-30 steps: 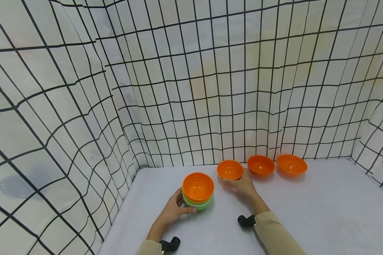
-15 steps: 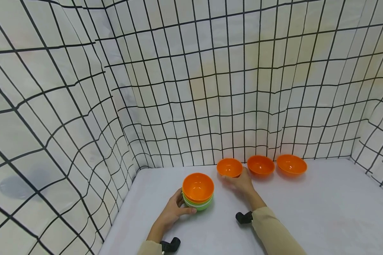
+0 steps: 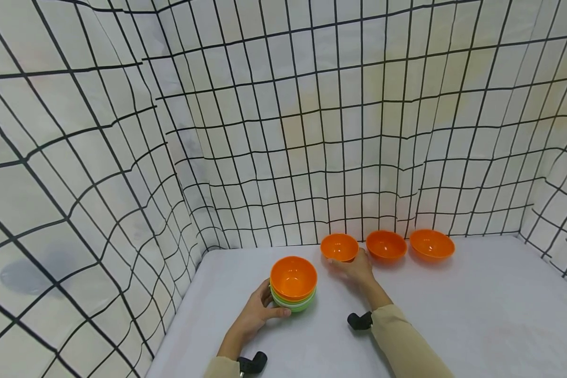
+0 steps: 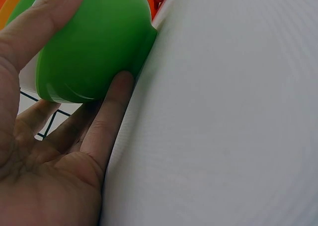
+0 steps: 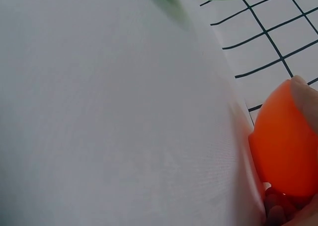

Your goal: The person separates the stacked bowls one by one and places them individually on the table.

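A stack of nested bowls stands on the table at the centre of the head view, an orange bowl (image 3: 293, 278) on top, with yellow, white and green rims below. My left hand (image 3: 255, 315) grips the stack from the left. In the left wrist view the thumb lies across the side of the green bowl (image 4: 99, 42), and the fingers are around its lower part. Farther back, my right hand (image 3: 359, 270) holds a separate orange bowl (image 3: 339, 247) by its right front side. The right wrist view shows this bowl's outer wall, with the thumb near its rim and the other fingers partly hidden.
Two more orange bowls, a middle one (image 3: 386, 245) and a right one (image 3: 432, 243), stand along the back edge, right of the held bowl. White walls with a black grid net (image 3: 283, 131) enclose the white table (image 3: 477, 315).
My right hand has moved the leftmost orange bowl slightly back, toward the net wall. The left hand and the bowl stack have stayed in place.
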`<state>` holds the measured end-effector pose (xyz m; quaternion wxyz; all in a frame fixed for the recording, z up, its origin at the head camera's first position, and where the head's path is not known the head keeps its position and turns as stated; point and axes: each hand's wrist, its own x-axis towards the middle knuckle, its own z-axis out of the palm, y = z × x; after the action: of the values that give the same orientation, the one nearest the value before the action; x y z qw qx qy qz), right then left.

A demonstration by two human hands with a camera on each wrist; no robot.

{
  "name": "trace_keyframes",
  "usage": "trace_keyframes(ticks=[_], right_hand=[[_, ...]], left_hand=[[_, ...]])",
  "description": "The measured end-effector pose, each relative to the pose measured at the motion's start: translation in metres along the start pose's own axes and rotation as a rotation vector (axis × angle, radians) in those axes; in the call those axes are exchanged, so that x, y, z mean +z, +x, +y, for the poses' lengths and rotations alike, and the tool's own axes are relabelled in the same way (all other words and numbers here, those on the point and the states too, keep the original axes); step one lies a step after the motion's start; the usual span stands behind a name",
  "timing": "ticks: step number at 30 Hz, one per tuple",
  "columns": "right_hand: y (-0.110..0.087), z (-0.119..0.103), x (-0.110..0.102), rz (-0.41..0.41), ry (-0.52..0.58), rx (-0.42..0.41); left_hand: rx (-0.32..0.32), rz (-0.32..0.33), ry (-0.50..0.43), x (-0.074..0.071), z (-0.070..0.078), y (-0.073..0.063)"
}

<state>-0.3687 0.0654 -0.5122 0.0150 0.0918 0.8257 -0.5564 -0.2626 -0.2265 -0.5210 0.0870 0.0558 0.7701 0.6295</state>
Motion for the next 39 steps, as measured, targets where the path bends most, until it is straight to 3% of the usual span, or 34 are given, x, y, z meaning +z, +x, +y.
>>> trace_keyframes(ticks=[8, 17, 29, 39], right_hand=[[-0.002, 0.001, -0.002, -0.006, 0.006, -0.044], [-0.007, 0.006, -0.008, -0.039, 0.033, -0.030], [-0.024, 0.008, -0.016, -0.109, 0.164, 0.020], [-0.035, 0.004, -0.020, -0.102, 0.185, 0.113]], left_hand=[[0.000, 0.003, 0.005, 0.001, 0.001, 0.001], [-0.001, -0.001, -0.003, 0.002, 0.000, 0.001], [0.005, 0.002, -0.004, 0.000, 0.000, 0.000], [-0.001, -0.006, -0.003, 0.000, 0.001, 0.001]])
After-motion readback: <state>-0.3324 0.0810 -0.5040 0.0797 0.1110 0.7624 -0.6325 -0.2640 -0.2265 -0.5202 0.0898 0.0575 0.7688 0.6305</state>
